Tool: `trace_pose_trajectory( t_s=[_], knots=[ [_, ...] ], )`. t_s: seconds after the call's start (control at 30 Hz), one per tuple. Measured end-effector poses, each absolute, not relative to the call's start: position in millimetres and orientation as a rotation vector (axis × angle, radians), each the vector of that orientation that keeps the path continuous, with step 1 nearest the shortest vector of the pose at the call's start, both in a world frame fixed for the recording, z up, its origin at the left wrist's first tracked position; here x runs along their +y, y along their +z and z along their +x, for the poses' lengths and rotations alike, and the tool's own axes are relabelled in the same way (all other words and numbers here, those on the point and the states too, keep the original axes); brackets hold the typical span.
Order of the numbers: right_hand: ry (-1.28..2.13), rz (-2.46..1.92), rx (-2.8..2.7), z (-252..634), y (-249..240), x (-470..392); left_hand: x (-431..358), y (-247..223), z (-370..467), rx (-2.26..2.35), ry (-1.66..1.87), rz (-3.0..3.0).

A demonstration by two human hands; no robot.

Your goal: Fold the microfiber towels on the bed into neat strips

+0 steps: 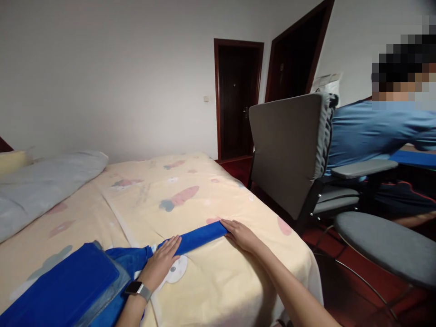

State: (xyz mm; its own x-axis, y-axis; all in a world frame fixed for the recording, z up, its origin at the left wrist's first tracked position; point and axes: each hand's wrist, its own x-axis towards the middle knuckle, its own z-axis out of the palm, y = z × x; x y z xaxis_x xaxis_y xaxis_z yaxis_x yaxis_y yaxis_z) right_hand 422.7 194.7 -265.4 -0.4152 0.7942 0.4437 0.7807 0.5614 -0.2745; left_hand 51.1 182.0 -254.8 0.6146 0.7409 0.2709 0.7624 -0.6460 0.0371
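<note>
A long, narrow strip of folded blue cloth (203, 237) lies across the bed in front of me. My left hand (165, 254) rests flat on its left part, fingers stretched out, with a watch on the wrist. At the strip's right end, my right hand (239, 233) touches the cloth with extended fingers; its thumb is mostly hidden. Bunched blue fabric (127, 257) continues on the left side of my left hand. Beside it, at the lower left, is a flat blue piece with a grey edge (75, 281), partly cut off by the frame.
The bed (218, 277) has a yellow sheet with carrot prints. A grey pillow (51, 181) lies at the left. Right of the bed stand a grey chair (286, 150) and a round grey stool (384, 245). A person in a blue shirt (368, 131) sits in the chair.
</note>
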Motion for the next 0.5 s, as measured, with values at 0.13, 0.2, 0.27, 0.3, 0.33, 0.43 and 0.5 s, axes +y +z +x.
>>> trace_pose_trajectory(
  t_s=[0.13, 0.2, 0.27, 0.3, 0.33, 0.43, 0.5],
  knots=[
    [0.005, -1.316, -2.270, 412, -261, 196, 176, -243, 53, -1.381, -0.340, -2.718],
    [0.039, -1.328, -2.228, 407, -258, 197, 174, -237, 51, -1.481, -0.347, -2.697],
    [0.161, -1.308, -2.147, 404, -254, 198, 173, -231, 48, -1.584, -0.450, -2.691],
    [0.268, -1.293, -2.072, 405, -252, 198, 173, -228, 46, -1.638, -0.547, -2.691],
    [0.413, -1.266, -1.957, 406, -250, 198, 173, -225, 45, -1.700, -0.675, -2.688],
    [0.807, -1.138, -1.532, 412, -247, 199, 173, -215, 42, -1.885, -1.149, -2.656],
    [0.914, -1.085, -1.371, 416, -246, 200, 174, -211, 42, -1.959, -1.433, -2.635]
  ],
)
